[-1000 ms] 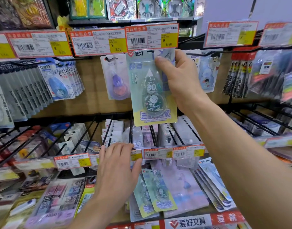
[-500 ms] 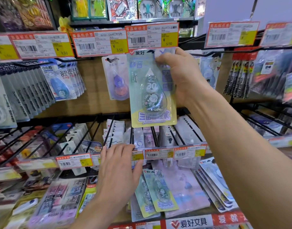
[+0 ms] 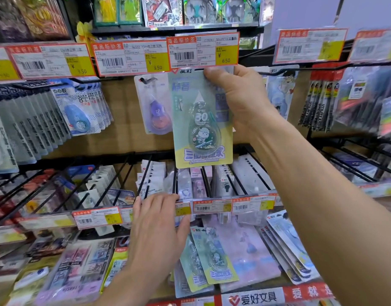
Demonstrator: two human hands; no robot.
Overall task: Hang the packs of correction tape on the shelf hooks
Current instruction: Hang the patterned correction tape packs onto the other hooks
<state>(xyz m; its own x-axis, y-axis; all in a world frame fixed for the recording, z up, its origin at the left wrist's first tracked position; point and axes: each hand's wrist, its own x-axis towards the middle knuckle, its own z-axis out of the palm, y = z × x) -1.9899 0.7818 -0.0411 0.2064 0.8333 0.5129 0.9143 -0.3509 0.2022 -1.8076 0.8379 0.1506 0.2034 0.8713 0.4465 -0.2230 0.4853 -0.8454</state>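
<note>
I see one green-and-yellow carded pack of correction tape (image 3: 201, 129) at 12 o'clock, its top just under the orange 6.50 price tag (image 3: 202, 50). My right hand (image 3: 241, 100) pinches its top edge. The wood-backed shop shelf (image 3: 123, 120) stands behind. Two matching packs (image 3: 214, 255) lie at 5 o'clock. My left hand (image 3: 157, 233) rests flat, fingers straight, at 6 o'clock.

Right hand (image 3: 241, 102) pinches tape pack (image 3: 201, 133) under price tag (image 3: 202, 50); left hand (image 3: 155, 230) flat.

price tags (image 3: 203, 50) along rails | toy boxes (image 3: 161, 9) top shelf | pen packs (image 3: 318, 102) hanging right
</note>
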